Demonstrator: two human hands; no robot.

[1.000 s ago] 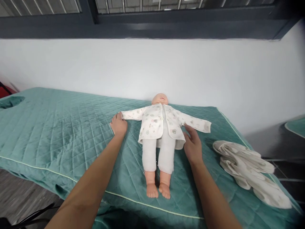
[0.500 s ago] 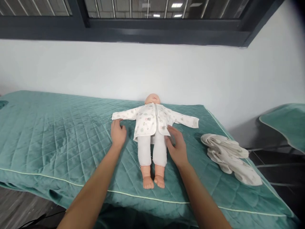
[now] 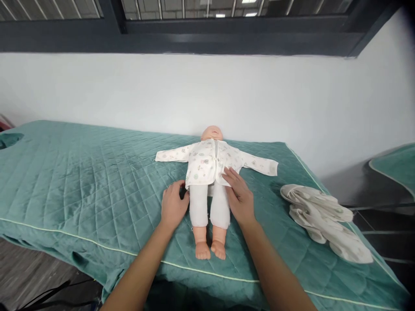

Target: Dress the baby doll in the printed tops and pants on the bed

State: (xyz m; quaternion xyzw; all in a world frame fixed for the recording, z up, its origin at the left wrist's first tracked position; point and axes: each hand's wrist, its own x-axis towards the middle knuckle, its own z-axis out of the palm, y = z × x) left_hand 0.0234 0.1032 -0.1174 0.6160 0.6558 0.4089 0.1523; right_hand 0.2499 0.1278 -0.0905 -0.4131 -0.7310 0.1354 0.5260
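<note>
A baby doll [image 3: 209, 203] lies on its back on a green quilted bed [image 3: 81, 172], head toward the wall, arms spread. It wears a white printed jacket [image 3: 207, 162] and white trousers. My left hand [image 3: 173, 207] rests beside the doll's hip, fingers curled at the jacket's lower left hem. My right hand [image 3: 240, 196] lies flat, fingers stretched over the jacket's lower right edge and the doll's thigh.
A crumpled pile of cream cloth [image 3: 324, 220] lies on the bed to the right. The white wall [image 3: 207, 95] runs behind the doll's head. Another green bed corner [image 3: 395, 168] shows at far right. The bed's front edge runs below the doll's feet.
My left hand has slid from the doll's left sleeve end down to the jacket's hem at the hip. My right hand has moved inward onto the jacket's lower right edge.
</note>
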